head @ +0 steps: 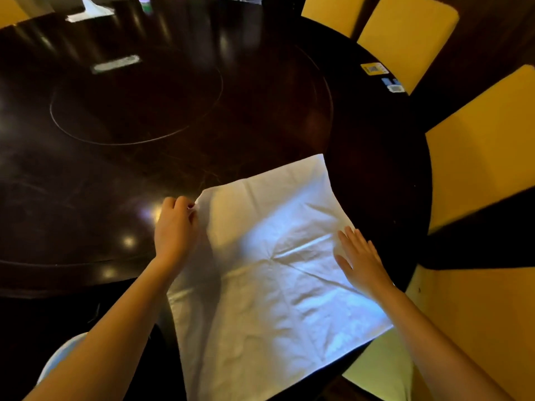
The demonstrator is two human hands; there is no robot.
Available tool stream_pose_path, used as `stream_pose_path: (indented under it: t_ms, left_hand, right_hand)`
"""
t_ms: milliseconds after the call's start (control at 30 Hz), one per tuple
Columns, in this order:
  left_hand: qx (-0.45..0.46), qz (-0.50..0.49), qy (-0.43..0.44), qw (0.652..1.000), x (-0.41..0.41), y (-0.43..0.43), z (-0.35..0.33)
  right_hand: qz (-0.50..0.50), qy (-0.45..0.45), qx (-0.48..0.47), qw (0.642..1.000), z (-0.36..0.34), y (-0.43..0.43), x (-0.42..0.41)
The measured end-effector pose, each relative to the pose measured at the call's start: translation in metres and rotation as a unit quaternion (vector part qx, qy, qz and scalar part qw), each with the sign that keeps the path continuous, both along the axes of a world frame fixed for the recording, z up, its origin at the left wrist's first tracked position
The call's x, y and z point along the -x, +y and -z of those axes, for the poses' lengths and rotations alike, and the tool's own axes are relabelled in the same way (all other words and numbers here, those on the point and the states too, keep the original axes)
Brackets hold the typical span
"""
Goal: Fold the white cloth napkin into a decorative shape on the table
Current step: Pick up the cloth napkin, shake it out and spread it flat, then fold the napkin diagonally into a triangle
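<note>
While the white square cloth napkin (pixel 275 270) is lying unfolded at the near edge of the dark round wooden table (pixel 144 175), the left hand (pixel 175 224) is apparently pinching its far-left corner and the right hand (pixel 362 259) is pressing it flat, open-palmed. Likely next: carrying that corner across, the first fold. Yellow padded chairs (pixel 477 175) are ringing it.

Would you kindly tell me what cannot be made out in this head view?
White cloth napkin: near edge cut off by the picture's bottom edge, head view.
Small purple-topped object across the table: cut off by the upper edge, blurred, kind unclear.
Yellow sticker at the table's right rim: print too small to read.
</note>
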State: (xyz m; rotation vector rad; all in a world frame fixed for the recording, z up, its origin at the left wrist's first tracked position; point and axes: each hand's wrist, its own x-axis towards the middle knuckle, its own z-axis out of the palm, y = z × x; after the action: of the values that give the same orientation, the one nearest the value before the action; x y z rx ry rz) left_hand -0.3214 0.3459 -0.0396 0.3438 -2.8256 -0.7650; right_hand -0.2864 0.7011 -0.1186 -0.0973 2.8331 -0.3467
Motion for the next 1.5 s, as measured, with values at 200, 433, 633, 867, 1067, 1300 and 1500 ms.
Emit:
stream_pose_path:
  t_ms: [200,433,633,867,1067,1300,1500]
  left_hand:
    - [-0.116,0.143,0.045,0.982,-0.051,0.096,-0.021]
    - [-0.282,0.191,-0.062,0.938,-0.103,0.177,-0.019]
    - [-0.367,0.238,-0.130,0.890,-0.129,0.188,-0.013]
    - [-0.377,0.192,-0.131,0.897,-0.135,0.183,-0.009]
    - [-0.066,0.163,-0.068,0.982,-0.133,0.137,0.028]
    - [0.092,0.193,-0.153,0.965,-0.162,0.119,0.080]
    - [0.041,0.177,-0.129,0.975,-0.166,0.117,0.083]
  right_hand:
    - [0.116,0.038,0.339,0.933,-0.057,-0.033,-0.035]
    - [0.233,-0.045,0.519,0.821,-0.100,-0.063,-0.086]
    - [0.295,-0.038,0.472,0.830,-0.084,-0.057,-0.103]
    - [0.328,-0.011,0.440,0.836,-0.074,-0.044,-0.114]
    - [0.368,0.059,0.322,0.871,-0.057,-0.004,-0.114]
    - [0.374,0.056,0.255,0.890,-0.030,0.048,-0.110]
    - [0.397,0.039,0.262,0.879,-0.004,0.068,-0.113]
